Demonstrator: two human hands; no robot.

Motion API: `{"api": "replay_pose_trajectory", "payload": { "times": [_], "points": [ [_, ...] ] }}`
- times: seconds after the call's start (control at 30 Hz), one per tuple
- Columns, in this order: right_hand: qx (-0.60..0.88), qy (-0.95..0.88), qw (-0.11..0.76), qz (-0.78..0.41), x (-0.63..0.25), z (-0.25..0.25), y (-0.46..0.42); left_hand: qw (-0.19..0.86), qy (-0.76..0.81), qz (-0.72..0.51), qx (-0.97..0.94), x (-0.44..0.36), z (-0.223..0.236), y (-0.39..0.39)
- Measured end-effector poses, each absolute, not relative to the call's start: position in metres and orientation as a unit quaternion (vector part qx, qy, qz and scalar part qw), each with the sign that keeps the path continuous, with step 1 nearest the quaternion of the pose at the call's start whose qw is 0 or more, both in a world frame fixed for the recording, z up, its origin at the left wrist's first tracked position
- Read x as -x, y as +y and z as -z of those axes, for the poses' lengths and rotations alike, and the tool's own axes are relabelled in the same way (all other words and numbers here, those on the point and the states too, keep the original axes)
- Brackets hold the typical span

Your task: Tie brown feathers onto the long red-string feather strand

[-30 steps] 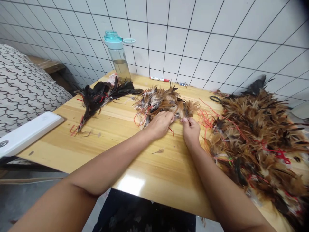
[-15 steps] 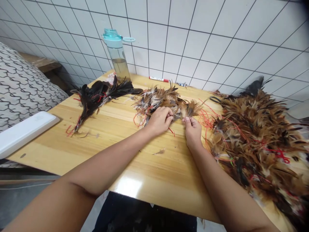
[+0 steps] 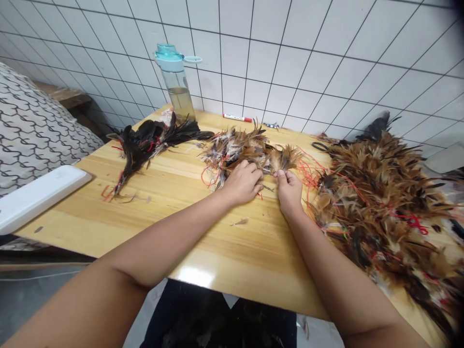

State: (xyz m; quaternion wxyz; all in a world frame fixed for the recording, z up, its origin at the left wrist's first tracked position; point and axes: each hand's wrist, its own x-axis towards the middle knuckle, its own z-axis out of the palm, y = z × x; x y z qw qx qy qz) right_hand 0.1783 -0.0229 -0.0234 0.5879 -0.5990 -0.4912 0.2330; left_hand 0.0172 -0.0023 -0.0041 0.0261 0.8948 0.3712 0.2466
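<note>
My right hand (image 3: 290,192) is closed in a pinch, thumb against forefinger, on the base of a small bunch of brown feathers (image 3: 286,157) that fans out away from me. Fingers curled, my left hand (image 3: 243,184) rests at the near edge of a loose pile of brown and grey feathers (image 3: 241,145). A thin dark feather (image 3: 268,188) juts from its fingertips, which are partly hidden. Red string (image 3: 208,178) trails from the pile's left side.
Black feathers (image 3: 136,150) tied with red string lie at left, near a water bottle (image 3: 177,89). A large heap of brown feathers (image 3: 384,193) covers the right side. Behind are a red-capped marker (image 3: 237,117) and the tiled wall. A white case (image 3: 43,198) sits at the left edge.
My left hand has shifted slightly right, its fingers lower, and a thin dark feather now shows at its fingertips. My right hand keeps its pinch on the brown bunch. The view has turned slightly.
</note>
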Motion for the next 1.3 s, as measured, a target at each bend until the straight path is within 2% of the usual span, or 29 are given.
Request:
{"api": "replay_pose_trajectory", "payload": {
  "times": [0.17,0.53,0.87,1.13,1.3],
  "points": [
    [0.597,-0.506,0.583,-0.217,-0.180,0.024,-0.021,0.021,0.315,-0.268,-0.910,-0.024,0.006,-0.006],
    [0.627,-0.538,0.532,-0.186,-0.182,0.026,-0.023,0.041,0.349,-0.256,-0.901,-0.022,0.008,-0.001],
    [0.624,-0.612,0.458,-0.162,-0.182,0.030,-0.022,-0.093,0.346,-0.241,-0.902,-0.016,0.001,0.000],
    [0.599,-0.619,0.456,-0.223,-0.180,0.031,-0.020,-0.123,0.324,-0.222,-0.911,-0.016,-0.004,-0.003],
    [0.582,-0.546,0.527,-0.291,-0.181,0.031,-0.020,-0.088,0.369,-0.278,-0.882,-0.011,-0.004,0.004]
  ]
}}
